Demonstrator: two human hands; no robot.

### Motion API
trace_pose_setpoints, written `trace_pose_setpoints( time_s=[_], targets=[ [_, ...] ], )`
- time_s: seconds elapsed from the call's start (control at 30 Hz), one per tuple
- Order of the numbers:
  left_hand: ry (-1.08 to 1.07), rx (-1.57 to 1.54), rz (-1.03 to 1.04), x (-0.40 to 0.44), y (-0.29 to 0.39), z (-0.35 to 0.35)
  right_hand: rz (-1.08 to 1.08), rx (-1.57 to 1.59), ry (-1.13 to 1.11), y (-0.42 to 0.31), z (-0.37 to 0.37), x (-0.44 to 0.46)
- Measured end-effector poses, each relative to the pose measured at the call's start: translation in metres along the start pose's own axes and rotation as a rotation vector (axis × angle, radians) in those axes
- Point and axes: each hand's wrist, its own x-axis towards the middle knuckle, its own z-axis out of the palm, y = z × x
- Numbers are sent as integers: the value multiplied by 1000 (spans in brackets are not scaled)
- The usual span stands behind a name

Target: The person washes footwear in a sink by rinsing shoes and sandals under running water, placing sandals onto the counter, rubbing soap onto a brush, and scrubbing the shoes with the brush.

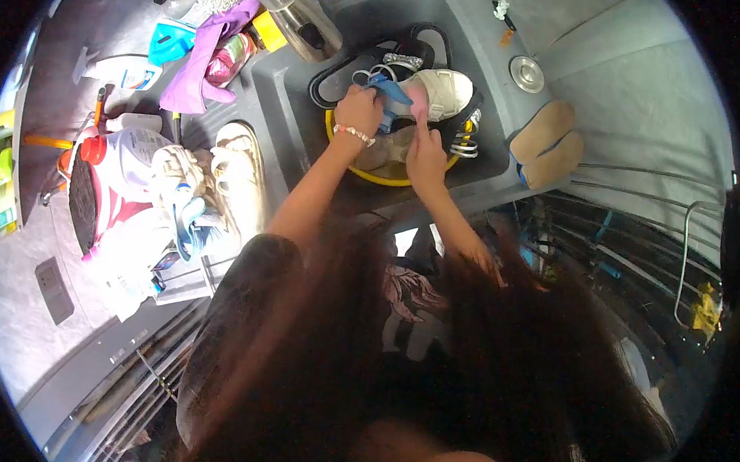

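My left hand point(360, 115), with a beaded bracelet at its wrist, is closed on a blue strap-like piece point(389, 88) over the sink. It seems to belong to the white shoe point(442, 95), though the join is hidden. My right hand point(426, 158) is closed on a small pink tool point(418, 101), held against the shoe's opening; its exact kind is unclear. Below both hands sits a yellow-rimmed basin point(380, 180) with cloudy water. Dark-edged sandals point(334, 81) lie behind it in the grey sink point(490, 162).
A metal faucet point(300, 25) overhangs the sink. On the left counter are white sneakers point(237, 173), a purple rubber glove point(198, 66), a spray bottle point(127, 72) and a detergent bottle point(132, 157). Two insoles point(544, 139) rest on the right edge, near a drain strainer point(526, 74).
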Motion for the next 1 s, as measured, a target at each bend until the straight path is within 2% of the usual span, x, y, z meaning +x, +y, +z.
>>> trace_pose_setpoints(
  time_s=[0.07,0.13,0.2,0.27,0.33,0.43,0.47,0.5,0.57,0.63,0.67,0.7,0.77,0.83,0.87,0.97,1.0],
  targets=[
    [-35,-85,-57,-4,-1,1,88,75,129,-8,11,3],
    [44,-374,-34,-23,3,5,143,57,143,-11,13,18],
    [52,-557,-139,-53,14,9,197,40,159,-13,11,34],
    [65,-626,-164,-76,16,10,59,-5,25,-11,5,42],
    [233,-743,-195,-90,22,3,-14,31,13,-15,0,41],
    [139,-826,-161,-106,30,-9,-146,150,8,-19,-12,38],
    [-15,-906,-187,-114,35,-16,-154,114,-23,-18,-16,40],
    [122,-1155,-95,-118,44,-10,-162,78,-55,-19,-20,42],
    [-81,-1152,-184,-124,40,-8,-186,71,-110,-19,-19,46],
    [-13,-885,-374,-115,28,-7,-226,-193,-233,-8,1,52],
    [138,-856,-401,-105,13,2,-216,-279,-289,-7,9,46],
    [362,-461,-257,-94,-4,6,-230,-262,-285,-10,13,41],
    [293,-545,-427,-71,-39,27,-197,-228,-179,-10,29,32],
    [-158,-1445,-517,-37,-76,45,-182,-192,-147,-14,35,33],
    [-321,-1653,-644,-28,-85,51,-157,-159,-112,-16,37,35],
    [-376,-1812,-748,-5,-89,56,-274,18,-112,-15,37,47],
    [-343,-1843,-717,1,-86,57,-287,16,-111,-13,33,50]
  ],
)
